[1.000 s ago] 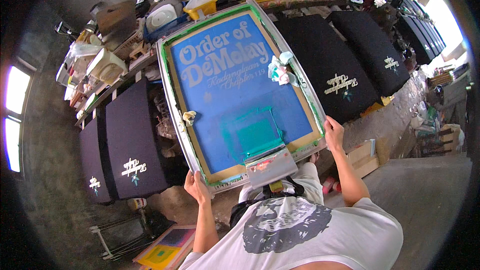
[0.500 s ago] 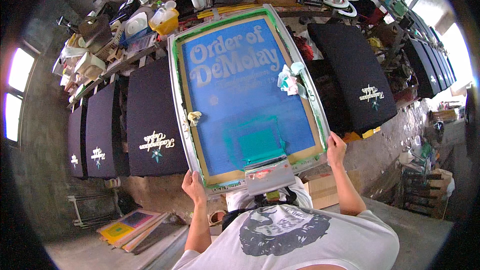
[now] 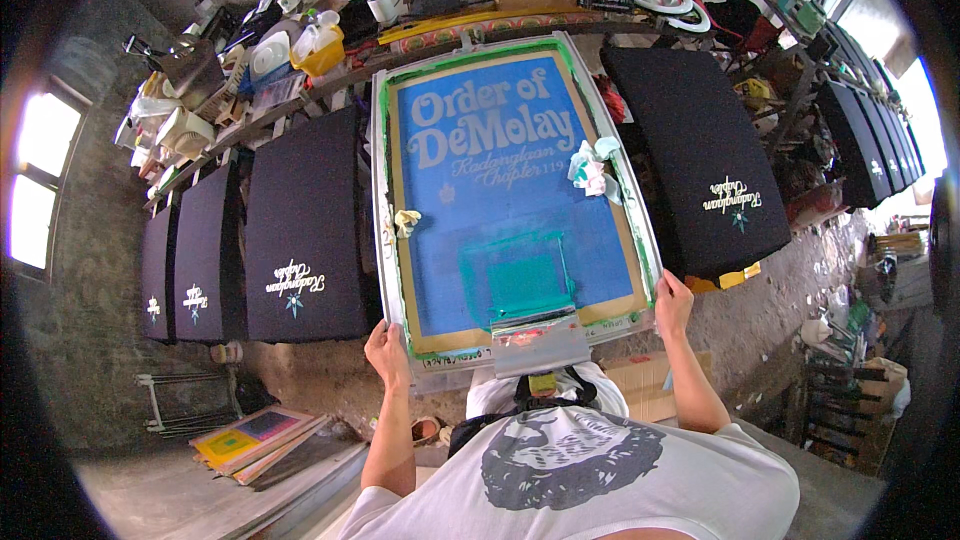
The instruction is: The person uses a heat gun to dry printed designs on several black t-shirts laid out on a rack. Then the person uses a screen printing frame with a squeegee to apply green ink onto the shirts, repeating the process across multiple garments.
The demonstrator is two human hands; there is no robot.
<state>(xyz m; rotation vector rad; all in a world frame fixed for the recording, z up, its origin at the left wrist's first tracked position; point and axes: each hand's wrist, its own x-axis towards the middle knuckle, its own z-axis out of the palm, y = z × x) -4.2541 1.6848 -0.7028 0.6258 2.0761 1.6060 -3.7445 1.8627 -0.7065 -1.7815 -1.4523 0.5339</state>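
Printing screen (image 3: 510,205): pale lettering (image 3: 492,133) atop blue mesh (image 3: 480,215).

Framed screen (image 3: 500,212) between left hand (image 3: 388,352) and right hand (image 3: 673,304), squeegee (image 3: 540,344) across its near edge, wads (image 3: 591,172) along both sides (right one farther), boards (image 3: 300,210) left and right

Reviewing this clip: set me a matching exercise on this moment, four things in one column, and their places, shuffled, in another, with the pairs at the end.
Things
1. left hand
2. right hand
3. grey squeegee
4. yellow tub

Places
A. overlapping the middle of the near edge of the screen frame
B. among clutter beyond the frame, upper left of the picture
C. gripping the frame's right side, close to its near corner
D. gripping the frame at its near left corner

Pairs: 1-D, 2-C, 3-A, 4-B
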